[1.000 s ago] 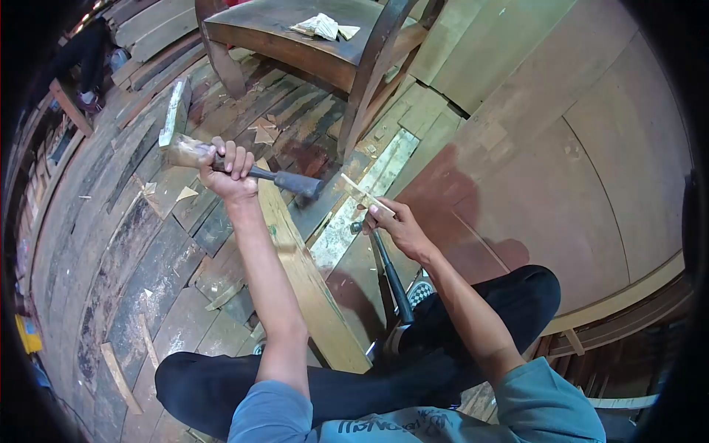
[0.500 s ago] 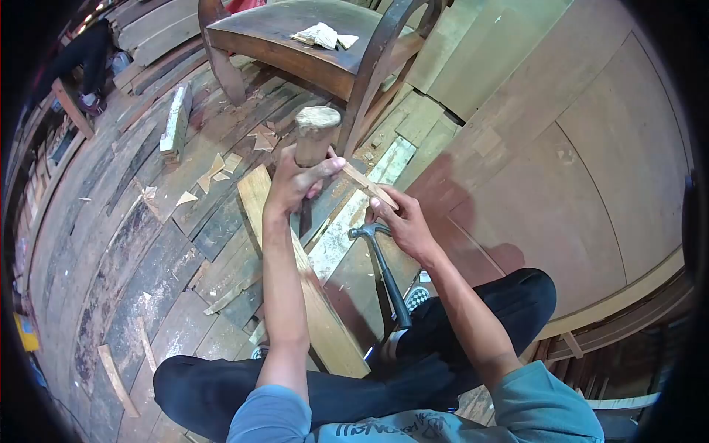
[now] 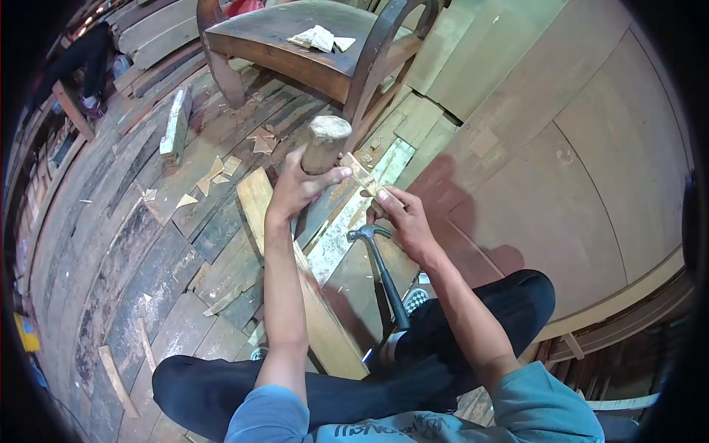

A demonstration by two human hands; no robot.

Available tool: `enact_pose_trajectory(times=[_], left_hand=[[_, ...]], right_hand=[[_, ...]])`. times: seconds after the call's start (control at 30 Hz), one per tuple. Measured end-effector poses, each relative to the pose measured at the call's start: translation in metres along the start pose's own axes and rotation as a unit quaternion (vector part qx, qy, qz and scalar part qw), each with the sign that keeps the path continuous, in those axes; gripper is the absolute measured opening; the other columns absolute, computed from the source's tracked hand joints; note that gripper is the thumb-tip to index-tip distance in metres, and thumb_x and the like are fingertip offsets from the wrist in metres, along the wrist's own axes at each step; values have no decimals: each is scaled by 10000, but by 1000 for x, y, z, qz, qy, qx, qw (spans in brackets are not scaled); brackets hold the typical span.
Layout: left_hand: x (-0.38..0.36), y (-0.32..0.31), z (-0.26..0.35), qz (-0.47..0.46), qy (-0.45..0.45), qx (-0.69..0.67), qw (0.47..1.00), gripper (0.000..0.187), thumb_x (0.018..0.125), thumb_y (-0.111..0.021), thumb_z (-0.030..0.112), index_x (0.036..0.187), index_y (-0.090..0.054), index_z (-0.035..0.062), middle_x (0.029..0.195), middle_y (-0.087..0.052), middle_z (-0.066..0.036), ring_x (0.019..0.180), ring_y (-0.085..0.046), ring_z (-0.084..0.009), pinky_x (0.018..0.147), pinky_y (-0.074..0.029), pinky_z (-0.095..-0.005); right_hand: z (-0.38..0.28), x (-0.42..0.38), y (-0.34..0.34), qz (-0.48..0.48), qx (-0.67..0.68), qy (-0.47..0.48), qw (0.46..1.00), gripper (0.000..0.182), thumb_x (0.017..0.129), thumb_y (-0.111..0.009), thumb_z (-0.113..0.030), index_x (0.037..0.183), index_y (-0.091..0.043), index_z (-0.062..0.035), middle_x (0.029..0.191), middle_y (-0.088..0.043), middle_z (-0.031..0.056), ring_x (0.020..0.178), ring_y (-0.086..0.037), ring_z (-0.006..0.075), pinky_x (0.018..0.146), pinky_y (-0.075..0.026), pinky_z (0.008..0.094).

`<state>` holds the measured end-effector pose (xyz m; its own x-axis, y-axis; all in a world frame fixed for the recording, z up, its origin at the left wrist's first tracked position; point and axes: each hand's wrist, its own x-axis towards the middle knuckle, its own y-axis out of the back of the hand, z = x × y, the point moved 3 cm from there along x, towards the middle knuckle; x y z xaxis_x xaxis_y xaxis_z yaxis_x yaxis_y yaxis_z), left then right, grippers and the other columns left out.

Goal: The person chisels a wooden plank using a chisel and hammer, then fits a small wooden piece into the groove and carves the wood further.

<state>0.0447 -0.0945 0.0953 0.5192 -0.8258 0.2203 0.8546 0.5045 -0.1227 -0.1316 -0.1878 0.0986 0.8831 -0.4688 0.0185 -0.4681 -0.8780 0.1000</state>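
Observation:
My left hand (image 3: 295, 184) is wrapped round a thick wooden handle (image 3: 323, 148) with a pale, worn end facing up. Its thumb lies near one end of a small thin wood piece (image 3: 357, 170). The fingers of my right hand (image 3: 400, 218) pinch the other end of that piece. Below my right hand a claw hammer (image 3: 385, 279) with a dark handle leans near my shoe. A long pale plank (image 3: 325, 321) runs from under my left forearm toward my legs.
A wooden chair (image 3: 288, 55) with pale scraps on its seat stands ahead. Wood chips (image 3: 214, 176) and a whitish block (image 3: 176, 125) lie on the plank floor at left. Large wooden panels (image 3: 561, 184) fill the right. A person's dark-clothed leg (image 3: 92, 63) shows at far left.
The small wood piece has turned so that its broader face shows. The handle in my left hand has shifted slightly right and down; my right hand has moved slightly left.

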Motion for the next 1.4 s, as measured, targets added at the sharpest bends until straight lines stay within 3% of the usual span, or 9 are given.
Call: enact_pose_trajectory(times=[0.07,0.1,0.23,0.67,0.73,0.8,1.03,1.2,1.4], left_hand=[[-2,-9,13,10,-108,18,994,402,705,-816,226,972,-605,12,819,-644,-35,686,-590,-95,634,-477,-260],[0,-10,12,-8,-88,44,995,519,648,-854,262,1014,-585,11,902,-655,-62,809,-617,-135,752,-491,-300],[2,-20,17,32,-140,166,976,635,614,-869,303,1074,-537,20,908,-656,-130,838,-631,-185,761,-497,-328],[-2,-26,21,22,-99,100,990,544,648,-845,194,1070,-536,43,1007,-610,-63,932,-565,-145,838,-440,-302],[-2,-26,20,21,-101,95,990,556,650,-843,194,1088,-537,43,1014,-611,-67,933,-565,-149,836,-443,-304],[0,-24,17,25,-134,117,984,554,669,-830,197,1101,-521,41,982,-633,-86,901,-591,-152,812,-469,-310],[1,-18,16,32,-145,134,980,515,691,-803,203,1093,-545,13,943,-648,-140,876,-619,-176,810,-487,-314],[6,23,-16,129,-109,252,953,568,690,-786,248,1117,-561,-51,949,-650,-182,871,-637,-207,789,-491,-320],[-10,67,1,229,-71,133,962,496,677,-787,242,1043,-596,-33,937,-658,-117,798,-611,-175,753,-479,-306]], right_hand=[[-1,2,1,36,18,19,999,359,965,-486,-334,992,-623,-3,699,-583,29,684,-519,96,651,-420,258],[0,2,2,37,17,19,999,359,965,-486,-334,992,-623,-3,699,-583,29,684,-519,96,651,-420,258],[2,4,4,62,1,34,998,358,970,-476,-330,977,-620,-3,697,-585,35,681,-525,100,647,-428,268],[-4,0,-1,82,-50,46,994,308,957,-514,-295,949,-605,-1,676,-574,24,668,-521,90,628,-423,261],[1,1,1,78,-45,51,995,306,952,-529,-293,965,-607,2,671,-571,21,661,-515,87,624,-420,260],[3,1,2,67,-66,43,995,331,951,-533,-278,1131,-603,-9,736,-572,14,701,-543,88,665,-440,251],[14,2,1,72,-64,25,995,346,946,-542,-285,1126,-598,5,766,-580,19,726,-552,91,659,-449,254],[81,-2,-10,49,14,-124,991,309,947,-525,-216,1152,-582,7,848,-571,20,801,-552,100,701,-457,280],[167,-39,-42,-103,-87,-277,951,275,929,-532,-154,1167,-557,-18,869,-579,13,811,-555,122,717,-467,294]])
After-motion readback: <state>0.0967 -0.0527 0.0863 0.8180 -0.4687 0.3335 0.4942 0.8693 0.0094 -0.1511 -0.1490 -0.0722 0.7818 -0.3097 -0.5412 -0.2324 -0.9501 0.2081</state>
